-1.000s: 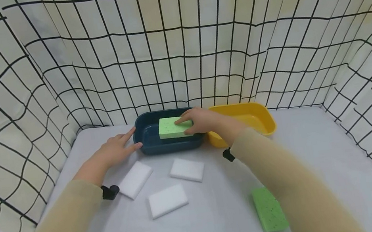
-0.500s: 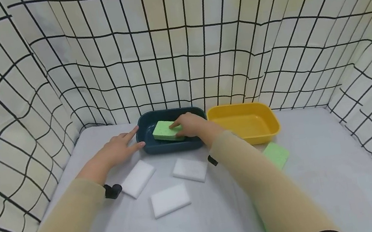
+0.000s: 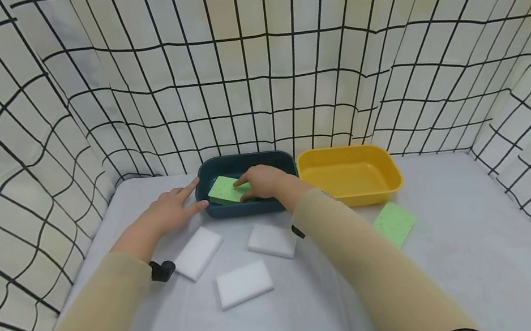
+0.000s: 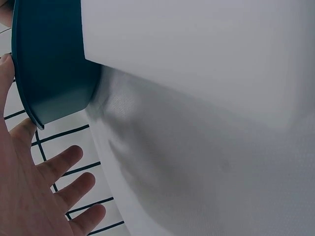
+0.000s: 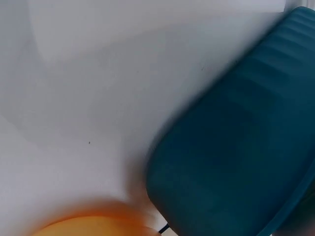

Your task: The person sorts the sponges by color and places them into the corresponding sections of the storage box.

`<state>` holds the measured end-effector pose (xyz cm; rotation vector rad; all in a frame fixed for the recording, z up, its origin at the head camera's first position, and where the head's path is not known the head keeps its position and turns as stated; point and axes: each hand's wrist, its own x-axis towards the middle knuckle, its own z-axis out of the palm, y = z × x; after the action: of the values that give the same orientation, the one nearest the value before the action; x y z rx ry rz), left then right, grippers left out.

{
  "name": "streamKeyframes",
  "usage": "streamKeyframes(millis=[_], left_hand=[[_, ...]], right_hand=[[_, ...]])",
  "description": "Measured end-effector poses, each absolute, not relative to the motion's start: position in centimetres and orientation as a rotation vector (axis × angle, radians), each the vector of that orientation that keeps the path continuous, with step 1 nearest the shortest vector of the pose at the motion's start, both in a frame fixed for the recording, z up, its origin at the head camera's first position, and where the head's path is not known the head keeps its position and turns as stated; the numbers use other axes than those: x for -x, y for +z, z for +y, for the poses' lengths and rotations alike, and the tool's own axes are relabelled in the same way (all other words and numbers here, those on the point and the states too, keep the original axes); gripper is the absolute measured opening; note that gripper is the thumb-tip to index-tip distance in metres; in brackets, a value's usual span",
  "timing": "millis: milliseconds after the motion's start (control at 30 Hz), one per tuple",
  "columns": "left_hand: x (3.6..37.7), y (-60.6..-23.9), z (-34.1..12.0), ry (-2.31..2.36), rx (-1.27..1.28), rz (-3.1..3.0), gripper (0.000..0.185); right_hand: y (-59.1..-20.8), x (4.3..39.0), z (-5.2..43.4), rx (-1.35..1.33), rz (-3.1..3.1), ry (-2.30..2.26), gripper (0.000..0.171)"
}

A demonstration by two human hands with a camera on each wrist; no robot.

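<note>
Item: green sponge, now low inside the blue tub; a second ago we see it riding above the rim, half a second ago tilted halfway in. It lies close to flat on the tub floor, towards the left end.

Right hand: over the sponge, fingers curled down onto its top and near edge; we read this as a hold not yet let go, though how tightly it pinches we cannot tell. The right wrist view gives only a blurred tub wall and a strip of the yellow tub.

Left hand: flat on the table, fingers straight, fingertips at the tub's left wall, holding nothing; unmoved across the three head views. The left wrist view confirms spread fingers beside the tub.

Also present: second green sponge on the table in front of the yellow tub, in plain view now that the right arm no longer covers it; three white sponges near the tubs, untouched.

Reading: we judge the placing nearly done, with only the release left; the other sponges stay outside
</note>
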<state>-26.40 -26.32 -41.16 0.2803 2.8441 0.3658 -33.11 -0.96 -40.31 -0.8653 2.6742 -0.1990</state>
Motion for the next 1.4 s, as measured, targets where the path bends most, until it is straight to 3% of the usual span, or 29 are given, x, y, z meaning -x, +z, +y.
streamKeyframes(millis=[833,1400], left_hand=[[26.3,-41.1,-25.9,0.366,-0.295,2.856,0.092],[26.5,-41.4,-25.9,0.374,-0.273,2.835,0.095]], right_hand=[[-38.3,32.3,2.1,0.911,2.715,-0.263,0.059],[-35.2,28.0,8.7,0.847,2.717,-0.395,0.062]])
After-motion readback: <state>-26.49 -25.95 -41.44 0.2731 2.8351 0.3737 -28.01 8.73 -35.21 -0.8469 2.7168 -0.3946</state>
